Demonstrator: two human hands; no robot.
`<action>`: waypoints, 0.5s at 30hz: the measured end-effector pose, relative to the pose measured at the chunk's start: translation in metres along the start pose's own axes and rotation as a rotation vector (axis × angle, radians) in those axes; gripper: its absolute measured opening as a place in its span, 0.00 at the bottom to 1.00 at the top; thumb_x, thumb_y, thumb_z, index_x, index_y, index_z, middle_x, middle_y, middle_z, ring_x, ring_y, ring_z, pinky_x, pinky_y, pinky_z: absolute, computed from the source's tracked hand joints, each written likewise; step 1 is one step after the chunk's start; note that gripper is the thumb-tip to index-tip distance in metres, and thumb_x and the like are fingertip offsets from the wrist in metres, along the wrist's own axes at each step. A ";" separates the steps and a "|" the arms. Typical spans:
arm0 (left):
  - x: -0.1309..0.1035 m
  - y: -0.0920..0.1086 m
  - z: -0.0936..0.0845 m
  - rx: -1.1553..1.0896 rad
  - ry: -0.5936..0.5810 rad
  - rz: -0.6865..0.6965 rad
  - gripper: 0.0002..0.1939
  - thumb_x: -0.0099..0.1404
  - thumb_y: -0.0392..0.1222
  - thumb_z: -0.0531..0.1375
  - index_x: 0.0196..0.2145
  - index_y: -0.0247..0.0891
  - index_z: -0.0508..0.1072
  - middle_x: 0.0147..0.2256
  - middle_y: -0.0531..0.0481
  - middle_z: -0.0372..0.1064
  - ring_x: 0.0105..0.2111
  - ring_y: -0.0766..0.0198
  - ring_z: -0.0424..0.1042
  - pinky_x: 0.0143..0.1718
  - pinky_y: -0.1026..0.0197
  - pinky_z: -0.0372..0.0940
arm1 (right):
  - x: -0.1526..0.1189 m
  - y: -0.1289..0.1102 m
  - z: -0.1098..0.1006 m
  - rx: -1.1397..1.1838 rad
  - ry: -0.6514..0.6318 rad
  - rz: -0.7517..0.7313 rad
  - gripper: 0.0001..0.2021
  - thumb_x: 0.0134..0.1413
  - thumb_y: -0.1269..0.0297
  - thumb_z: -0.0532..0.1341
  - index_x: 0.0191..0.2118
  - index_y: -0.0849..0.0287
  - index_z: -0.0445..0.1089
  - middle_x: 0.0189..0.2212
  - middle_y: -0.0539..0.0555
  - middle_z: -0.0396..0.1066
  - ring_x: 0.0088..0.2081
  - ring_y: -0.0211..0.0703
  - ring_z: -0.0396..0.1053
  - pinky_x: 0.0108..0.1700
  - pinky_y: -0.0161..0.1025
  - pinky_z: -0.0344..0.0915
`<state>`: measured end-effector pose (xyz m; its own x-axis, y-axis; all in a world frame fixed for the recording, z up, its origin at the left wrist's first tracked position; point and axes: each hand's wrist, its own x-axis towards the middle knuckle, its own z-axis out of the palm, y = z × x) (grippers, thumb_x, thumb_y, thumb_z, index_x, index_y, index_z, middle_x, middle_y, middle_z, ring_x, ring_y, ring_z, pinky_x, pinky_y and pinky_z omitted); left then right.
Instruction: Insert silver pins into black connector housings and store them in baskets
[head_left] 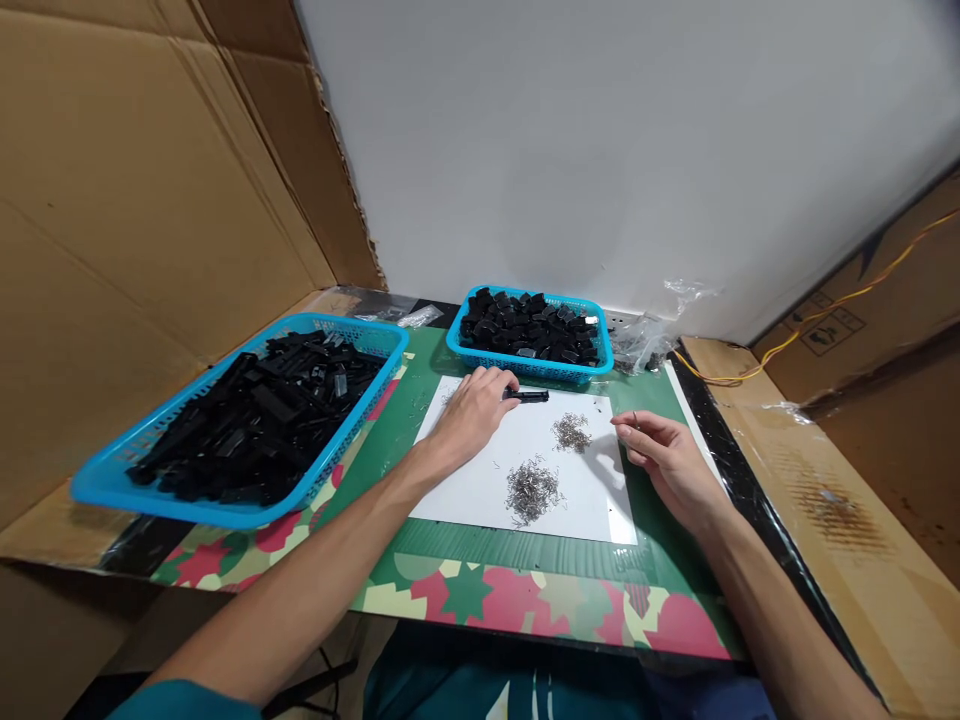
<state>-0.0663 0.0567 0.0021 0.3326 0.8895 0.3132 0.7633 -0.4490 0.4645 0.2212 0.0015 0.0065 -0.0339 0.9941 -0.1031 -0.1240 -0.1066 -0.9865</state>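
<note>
My left hand [480, 405] is closed on a slim black plastic part [534, 396] at the back of a white sheet [457, 490]. Only the part's right end shows beyond my fingers. Off the sheet's right edge, my right hand [664, 450] pinches a tiny thin piece, maybe a small metal pin [634, 416], too small to make out well. Between my hands lie two heaps of tiny metal pieces: a smaller brownish pile [571, 433] and a larger silvery pile [533, 492] nearer to me.
A large blue basket [247, 515] of long black parts stands at left. Behind the sheet sits a smaller blue basket [525, 362] of short black pieces, with clear plastic bags [645, 340] beside it. Cardboard walls [135, 160] flank the table; a yellow-red cable [795, 345] runs along the right.
</note>
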 end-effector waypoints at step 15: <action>-0.010 0.058 0.001 -0.983 -0.124 -0.146 0.12 0.73 0.50 0.60 0.44 0.39 0.71 0.35 0.51 0.68 0.30 0.67 0.67 0.30 0.63 0.58 | -0.005 -0.003 0.007 0.038 -0.077 0.041 0.14 0.45 0.55 0.78 0.36 0.57 0.82 0.33 0.58 0.80 0.28 0.38 0.62 0.27 0.37 0.50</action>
<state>-0.0246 0.0216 0.0247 0.3701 0.9191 0.1356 0.0236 -0.1552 0.9876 0.2146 -0.0028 0.0111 -0.1159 0.9844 -0.1321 -0.1589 -0.1496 -0.9759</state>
